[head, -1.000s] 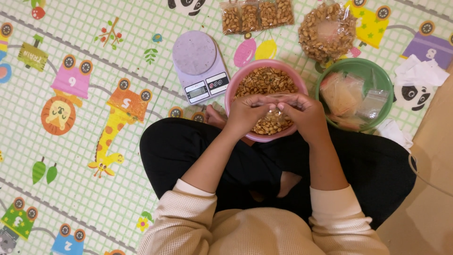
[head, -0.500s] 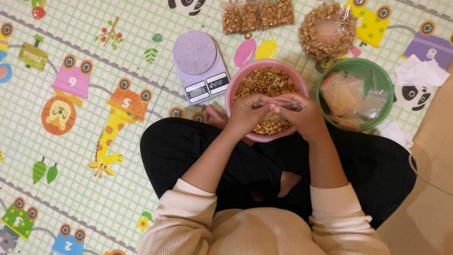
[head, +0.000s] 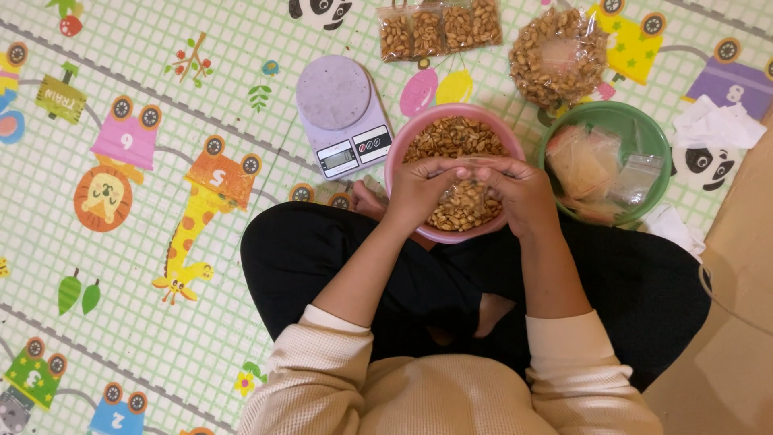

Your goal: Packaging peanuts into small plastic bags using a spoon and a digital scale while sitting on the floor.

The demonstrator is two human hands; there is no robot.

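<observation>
A pink bowl full of roasted peanuts rests on the mat in front of my crossed legs. Over its near half, my left hand and my right hand together hold a small clear plastic bag partly filled with peanuts. The fingertips of both hands pinch the bag's top edge. A small grey kitchen scale with a round platform stands to the left of the bowl.
A green bowl holding empty clear bags sits right of the pink one. Several filled small peanut packets and a large peanut bag lie beyond. White tissue lies at right, beside brown cardboard. A colourful play mat covers the floor.
My hands have shifted slightly over the bowl; the bag now hangs more open between them, showing more peanuts inside. Everything else stays put.
</observation>
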